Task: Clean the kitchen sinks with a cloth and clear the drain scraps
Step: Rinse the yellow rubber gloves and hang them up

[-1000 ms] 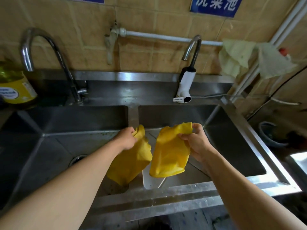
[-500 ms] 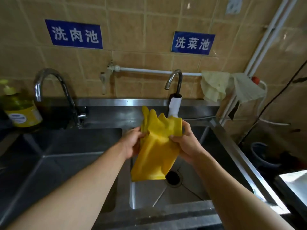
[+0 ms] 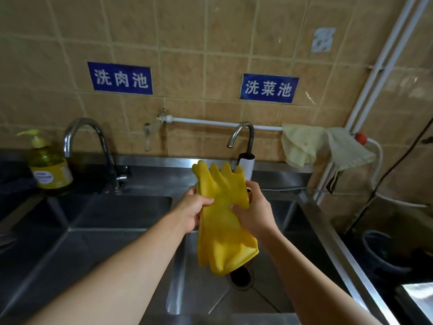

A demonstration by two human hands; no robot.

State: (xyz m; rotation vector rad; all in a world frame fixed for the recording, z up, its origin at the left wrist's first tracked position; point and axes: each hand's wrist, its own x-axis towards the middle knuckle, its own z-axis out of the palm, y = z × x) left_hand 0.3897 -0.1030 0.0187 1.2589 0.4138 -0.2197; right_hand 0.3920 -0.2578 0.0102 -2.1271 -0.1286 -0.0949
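Note:
A pair of yellow rubber gloves point(image 3: 222, 221) hangs stacked together above the right sink, fingers up, cuffs down. My left hand point(image 3: 193, 211) grips them from the left at about palm height. My right hand point(image 3: 251, 212) pinches them from the right. Below lie two steel sinks: the left sink point(image 3: 77, 233) and the right sink point(image 3: 295, 231). The dark drain point(image 3: 241, 277) of the right sink shows just under the glove cuffs. Two pale cloths point(image 3: 302, 146) hang on the white wall pipe at the right.
A curved tap point(image 3: 93, 146) stands behind the left sink, a smaller tap on a white body point(image 3: 246, 146) behind the right one. A yellow soap bottle point(image 3: 48, 165) sits on the back left ledge. A dark bucket point(image 3: 379, 249) is on the floor at the right.
The two gloves, held apart one in each hand a second ago, have been brought together and raised upright. My view has tilted up toward the wall.

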